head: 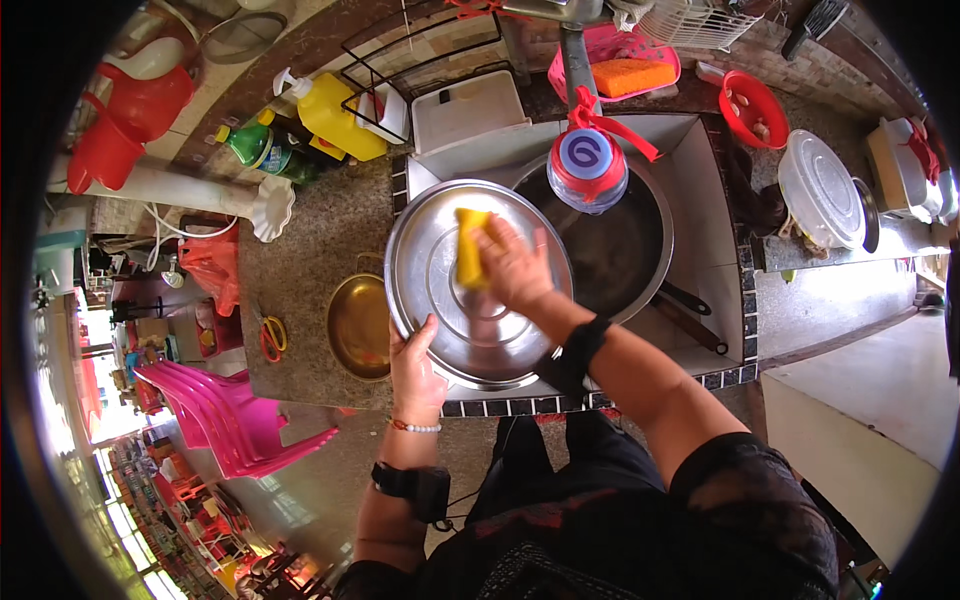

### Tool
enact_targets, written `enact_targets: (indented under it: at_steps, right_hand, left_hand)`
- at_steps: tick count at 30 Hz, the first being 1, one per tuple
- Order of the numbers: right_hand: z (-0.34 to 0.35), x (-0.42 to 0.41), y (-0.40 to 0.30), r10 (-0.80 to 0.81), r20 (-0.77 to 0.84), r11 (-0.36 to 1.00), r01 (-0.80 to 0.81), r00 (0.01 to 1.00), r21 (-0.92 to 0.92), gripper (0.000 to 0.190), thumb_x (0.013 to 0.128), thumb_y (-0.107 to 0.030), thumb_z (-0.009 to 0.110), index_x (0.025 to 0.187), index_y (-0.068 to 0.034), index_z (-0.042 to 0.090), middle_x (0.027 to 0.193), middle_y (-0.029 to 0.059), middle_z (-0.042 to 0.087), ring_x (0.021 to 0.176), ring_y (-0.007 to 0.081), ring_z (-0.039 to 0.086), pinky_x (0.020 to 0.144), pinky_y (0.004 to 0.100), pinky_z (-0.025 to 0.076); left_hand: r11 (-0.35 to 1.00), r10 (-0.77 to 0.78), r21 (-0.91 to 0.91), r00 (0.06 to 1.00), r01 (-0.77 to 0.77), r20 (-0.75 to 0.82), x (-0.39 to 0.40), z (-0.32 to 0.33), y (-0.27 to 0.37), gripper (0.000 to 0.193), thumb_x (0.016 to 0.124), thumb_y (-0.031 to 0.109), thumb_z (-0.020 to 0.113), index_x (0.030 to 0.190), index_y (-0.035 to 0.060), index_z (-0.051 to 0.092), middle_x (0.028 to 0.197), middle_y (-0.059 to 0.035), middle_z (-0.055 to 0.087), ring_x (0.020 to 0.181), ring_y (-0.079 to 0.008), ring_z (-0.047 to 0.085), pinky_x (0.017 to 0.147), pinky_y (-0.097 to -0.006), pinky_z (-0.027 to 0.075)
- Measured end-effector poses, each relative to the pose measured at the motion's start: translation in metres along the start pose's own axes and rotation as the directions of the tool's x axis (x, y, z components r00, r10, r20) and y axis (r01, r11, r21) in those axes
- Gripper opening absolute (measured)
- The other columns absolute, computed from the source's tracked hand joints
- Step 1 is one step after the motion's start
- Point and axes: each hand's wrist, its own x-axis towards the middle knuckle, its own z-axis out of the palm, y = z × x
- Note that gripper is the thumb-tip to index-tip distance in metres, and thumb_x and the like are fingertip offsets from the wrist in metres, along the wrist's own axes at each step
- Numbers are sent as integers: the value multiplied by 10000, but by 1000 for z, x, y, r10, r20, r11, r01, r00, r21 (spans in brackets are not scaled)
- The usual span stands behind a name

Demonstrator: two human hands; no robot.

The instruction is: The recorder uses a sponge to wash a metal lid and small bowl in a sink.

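Note:
A round, shiny metal lid or shallow pan [420, 247] is tilted over the left side of the tiled sink [701, 195]. My left hand [418, 371] grips its lower left rim, the thumb lying on the near face. Against that face my right hand [514, 262] presses a yellow sponge [472, 251], with the fingers blurred. Behind it in the sink sits a large dark basin [615, 255] with a metal rim, partly hidden by the lid. Above the basin hangs the faucet [574, 67], with a cut plastic bottle [587, 169] tied on by red ribbon.
Left on the counter are a brass-coloured pan [360, 326], scissors [273, 338], a green bottle [255, 146] and a yellow pump bottle [334, 112]. Behind the sink, a pink basket [559, 71] holds an orange sponge [634, 76]. Pan handles [694, 326] lie in the sink's right side.

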Motion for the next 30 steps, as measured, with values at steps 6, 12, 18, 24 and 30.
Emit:
enact_targets:
  at_steps: [6,12,18,24,30]
  right_hand:
    - [14,-75,-3,-8,275,990,46,961,-132,515,844,-212,521,1344,-280,416,1213,117,423,1159,249,393,966,476,332]
    - [-33,-3,-63,-238,-127,869,269,963,416,525,785,-113,556,1295,-70,439,1137,158,483,1010,320,523,853,365,460]
    - [-17,24,19,-49,140,998,53,989,-24,708,759,-248,599,1401,-165,314,1346,98,378,1305,255,301,1060,439,267]
    - [-40,-91,-36,-399,266,840,233,877,490,710,765,-310,612,1376,-91,324,1411,149,306,1338,273,257,1088,501,216]
    - [-72,-79,-49,-317,-233,781,392,919,485,477,740,-84,565,1211,-44,499,1144,147,561,1074,304,540,909,372,433]
  left_hand:
    - [997,38,-62,999,-37,9,17,-14,11,351,842,-28,555,1178,73,534,1107,-56,602,1003,-165,572,893,-309,454]
    - [1000,-11,11,1000,11,27,6,1,7,391,878,55,550,1257,76,457,1179,-75,544,1058,-203,543,903,-354,455]
    - [997,75,-28,997,-75,-11,1,-10,17,445,796,-68,555,1215,67,489,1134,-85,579,1006,-187,563,896,-322,449]
    - [999,22,-31,999,-24,-48,18,-15,39,457,812,-28,528,1250,84,456,1193,-101,534,1048,-237,555,903,-379,466]
    - [998,-58,-35,998,59,28,19,12,54,381,912,233,521,1252,72,465,1233,-95,520,1118,-243,508,951,-405,414]
